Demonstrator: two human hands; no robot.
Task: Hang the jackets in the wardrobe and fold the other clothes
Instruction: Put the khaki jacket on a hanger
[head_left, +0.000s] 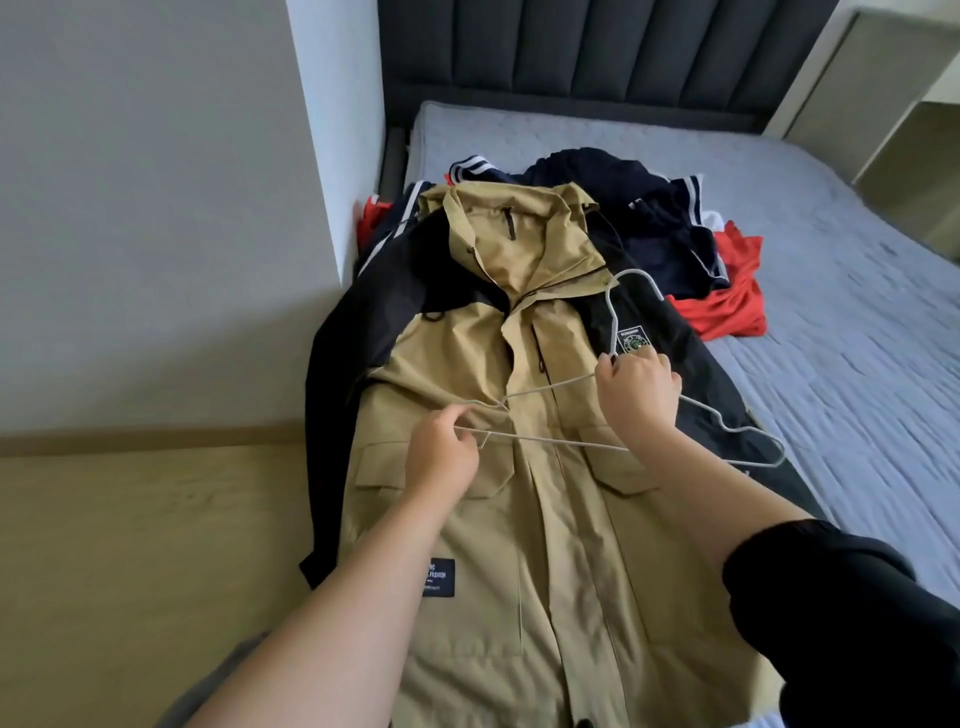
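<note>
Hanger (550, 441) partly behind right hand (641, 387), jacket (519, 519) hem cropped

On the mattress (857, 364), along its left edge, a hooded jacket (519, 545) laid flat, hood toward the headboard (597, 47). Over its chest, a wire hanger (550, 440), gripped at its left corner by the left hand (444, 457), at its neck by the right hand (641, 395). Behind the hood, a pile of clothes (649, 218). Left of the mattress, floor (130, 545).
</note>
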